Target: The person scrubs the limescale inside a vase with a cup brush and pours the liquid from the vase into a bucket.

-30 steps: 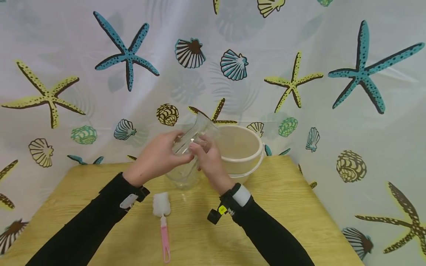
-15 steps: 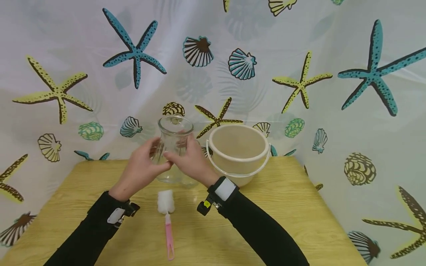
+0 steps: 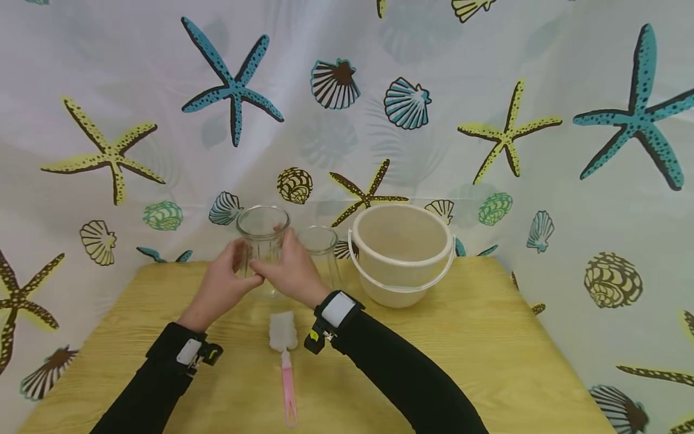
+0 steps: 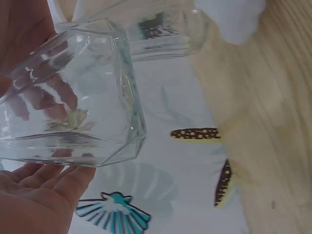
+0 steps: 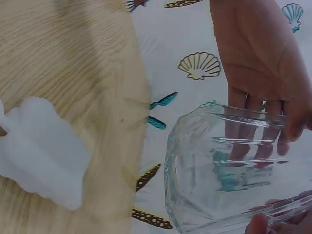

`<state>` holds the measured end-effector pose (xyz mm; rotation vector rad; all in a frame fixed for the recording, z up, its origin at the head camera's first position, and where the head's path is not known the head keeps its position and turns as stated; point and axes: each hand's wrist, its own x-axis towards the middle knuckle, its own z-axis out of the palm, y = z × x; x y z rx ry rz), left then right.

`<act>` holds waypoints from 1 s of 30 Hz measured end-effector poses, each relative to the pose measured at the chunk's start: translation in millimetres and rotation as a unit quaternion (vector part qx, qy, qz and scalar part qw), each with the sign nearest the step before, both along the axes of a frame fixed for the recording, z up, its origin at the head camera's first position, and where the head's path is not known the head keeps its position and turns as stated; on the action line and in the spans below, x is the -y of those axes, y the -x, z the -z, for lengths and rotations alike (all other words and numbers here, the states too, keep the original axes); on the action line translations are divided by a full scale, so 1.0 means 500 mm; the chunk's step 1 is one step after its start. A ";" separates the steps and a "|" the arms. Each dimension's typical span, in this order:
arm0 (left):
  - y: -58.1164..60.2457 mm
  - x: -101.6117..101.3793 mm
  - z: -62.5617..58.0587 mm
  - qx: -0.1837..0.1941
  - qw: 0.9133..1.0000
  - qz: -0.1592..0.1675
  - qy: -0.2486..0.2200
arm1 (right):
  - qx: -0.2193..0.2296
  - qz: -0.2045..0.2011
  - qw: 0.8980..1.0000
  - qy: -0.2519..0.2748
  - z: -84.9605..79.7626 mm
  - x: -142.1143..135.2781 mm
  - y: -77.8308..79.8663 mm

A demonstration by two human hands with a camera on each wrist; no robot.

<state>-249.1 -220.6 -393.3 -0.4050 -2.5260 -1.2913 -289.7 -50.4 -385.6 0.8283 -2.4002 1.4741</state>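
A clear faceted glass vase (image 3: 261, 248) with a flared round rim is upright between both hands. My left hand (image 3: 221, 288) grips its left side, and my right hand (image 3: 294, 270) holds the right side, thumbs nearest the camera. In the left wrist view the vase's base (image 4: 130, 97) hangs apart from the wooden surface. Through the glass, fingers show in the right wrist view, curled round the vase (image 5: 234, 195). A second clear glass vessel (image 3: 328, 256) stands just right of it, partly hidden by my right hand.
A cream bucket (image 3: 403, 280) with a hanging handle stands right of the glass. Nearer me on the wooden table (image 3: 434, 374) lies a white sponge brush (image 3: 284, 333) with a pink handle. A patterned curtain (image 3: 336, 144) closes off the back and right.
Both hands have moved left with the vase, turning it from tilted to upright and lowering it. The second glass vessel shows more clearly now. The view has shifted slightly.
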 end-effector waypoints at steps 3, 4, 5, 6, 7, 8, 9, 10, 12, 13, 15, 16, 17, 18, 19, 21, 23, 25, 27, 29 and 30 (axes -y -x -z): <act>0.008 0.011 0.024 0.009 1.000 0.004 -0.006 | 0.013 0.005 1.000 -0.011 0.023 0.014 0.005; 0.009 0.014 0.031 0.010 1.000 0.006 -0.007 | 0.014 0.008 1.000 -0.017 0.030 0.019 0.006; 0.011 0.017 0.039 0.010 1.000 0.006 -0.008 | 0.013 0.012 1.000 -0.024 0.035 0.024 0.007; 0.014 0.021 0.045 0.009 1.000 0.009 -0.010 | 0.009 0.015 0.999 -0.030 0.040 0.028 0.009; 0.016 0.024 0.051 0.010 1.000 0.010 -0.010 | 0.005 0.019 0.999 -0.035 0.044 0.033 0.011; 0.018 0.027 0.056 0.012 1.000 0.011 -0.012 | 0.000 0.023 0.999 -0.040 0.048 0.037 0.013; 0.020 0.030 0.061 0.014 1.000 0.011 -0.012 | -0.003 0.026 0.999 -0.044 0.052 0.040 0.016; 0.023 0.033 0.065 0.017 1.000 0.013 -0.014 | -0.003 0.028 0.998 -0.048 0.055 0.043 0.018; 0.029 0.038 0.073 0.024 0.999 0.013 -0.016 | 0.000 0.030 0.998 -0.054 0.062 0.048 0.023; 0.032 0.039 0.078 0.028 0.999 0.013 -0.017 | 0.003 0.031 0.998 -0.057 0.065 0.050 0.026; 0.039 0.042 0.086 0.035 0.999 0.012 -0.016 | 0.014 0.033 0.997 -0.062 0.072 0.052 0.030; 0.042 0.044 0.091 0.039 0.999 0.013 -0.017 | 0.020 0.034 0.997 -0.065 0.077 0.054 0.031; 0.045 0.045 0.097 0.043 0.999 0.013 -0.016 | 0.026 0.036 0.997 -0.070 0.081 0.055 0.033; 0.048 0.047 0.102 0.046 0.999 0.013 -0.016 | 0.032 0.038 0.996 -0.073 0.085 0.056 0.034; 0.050 0.048 0.107 0.049 0.999 0.011 -0.017 | 0.037 0.039 0.996 -0.077 0.090 0.057 0.036; 0.055 0.050 0.117 0.055 0.998 0.009 -0.019 | 0.045 0.039 0.995 -0.084 0.098 0.059 0.038; 0.058 0.051 0.126 0.060 0.998 0.008 -0.023 | 0.051 0.038 0.994 -0.087 0.106 0.060 0.042; 0.062 0.052 0.134 0.063 0.998 0.006 -0.027 | 0.051 0.034 0.995 -0.083 0.115 0.062 0.048; 0.065 0.053 0.140 0.064 0.997 0.006 -0.031 | 0.051 0.032 0.995 -0.079 0.124 0.064 0.052; 0.066 0.055 0.145 0.065 0.997 0.006 -0.032 | 0.049 0.030 0.995 -0.079 0.133 0.067 0.056; 0.066 0.056 0.148 0.065 0.997 0.005 -0.034 | 0.049 0.028 0.995 -0.079 0.137 0.068 0.058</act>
